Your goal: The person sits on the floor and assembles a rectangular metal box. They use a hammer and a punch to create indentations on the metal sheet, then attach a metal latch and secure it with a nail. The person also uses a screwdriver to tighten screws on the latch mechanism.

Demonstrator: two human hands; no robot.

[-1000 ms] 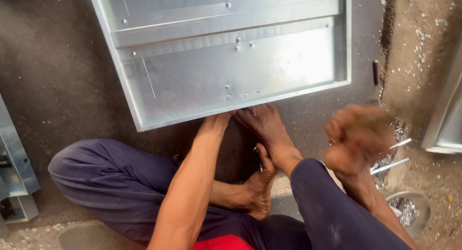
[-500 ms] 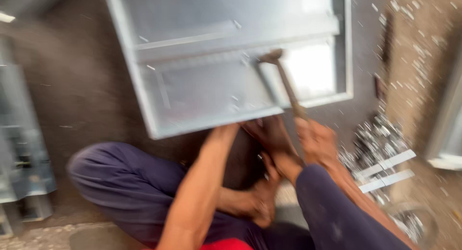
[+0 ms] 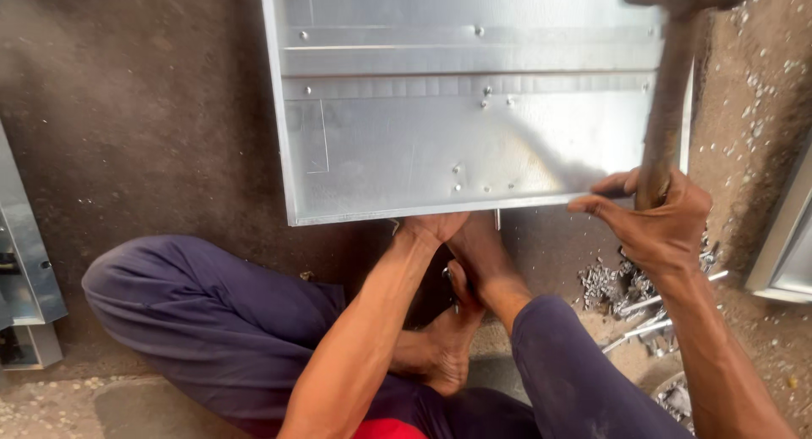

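A shiny sheet-metal panel (image 3: 474,109) with folded edges and small rivets lies on the dark floor in front of me. My left hand (image 3: 431,227) reaches under its near edge, fingers hidden beneath the metal, beside my bare foot (image 3: 482,253). My right hand (image 3: 660,223) is closed around the wooden handle of a hammer (image 3: 668,101), raised upright over the panel's right side. The hammer head sits at the top edge of the view.
A pile of small metal scraps and rods (image 3: 634,295) lies on the floor at the right. Another metal piece (image 3: 782,244) stands at the far right, and metal brackets (image 3: 25,261) rest at the left. My legs in dark trousers (image 3: 211,321) fold in front.
The hammer has swung up from the panel's surface to a raised, upright position at the right. The view has shifted left and steadied. My left hand stays at the panel's near edge.
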